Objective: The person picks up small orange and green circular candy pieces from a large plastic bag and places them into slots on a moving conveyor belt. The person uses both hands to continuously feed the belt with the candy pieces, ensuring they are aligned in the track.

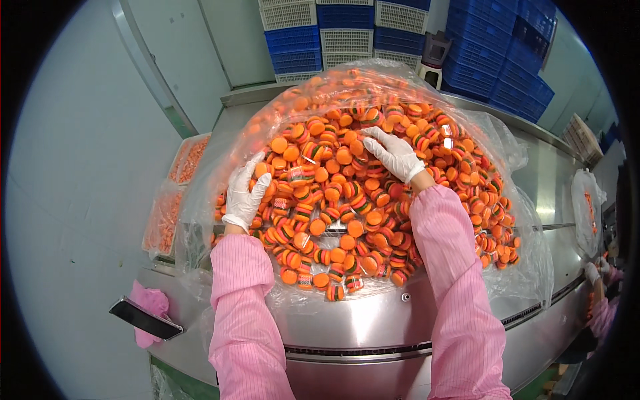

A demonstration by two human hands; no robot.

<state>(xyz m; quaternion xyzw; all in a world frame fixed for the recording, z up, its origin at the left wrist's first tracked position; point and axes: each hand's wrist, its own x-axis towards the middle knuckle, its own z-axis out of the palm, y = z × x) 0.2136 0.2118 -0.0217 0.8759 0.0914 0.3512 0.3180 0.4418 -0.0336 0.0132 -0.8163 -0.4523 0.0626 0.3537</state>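
A large heap of small burger-shaped candies, orange on the ends with red and dark green layers, lies spread in a big clear plastic bag. Some look individually wrapped. My left hand, in a white glove, rests against the heap's left side with thumb and fingers apart, candies beside the fingertips. Farther back, near the heap's middle, my right hand, also gloved, touches the candies with fingers stretched out. Neither hand visibly grips a piece.
A steel table carries the heap. At left are trays of small orange pieces and a phone on pink cloth. Blue and white crates stand behind. Another person's gloved hand shows at far right.
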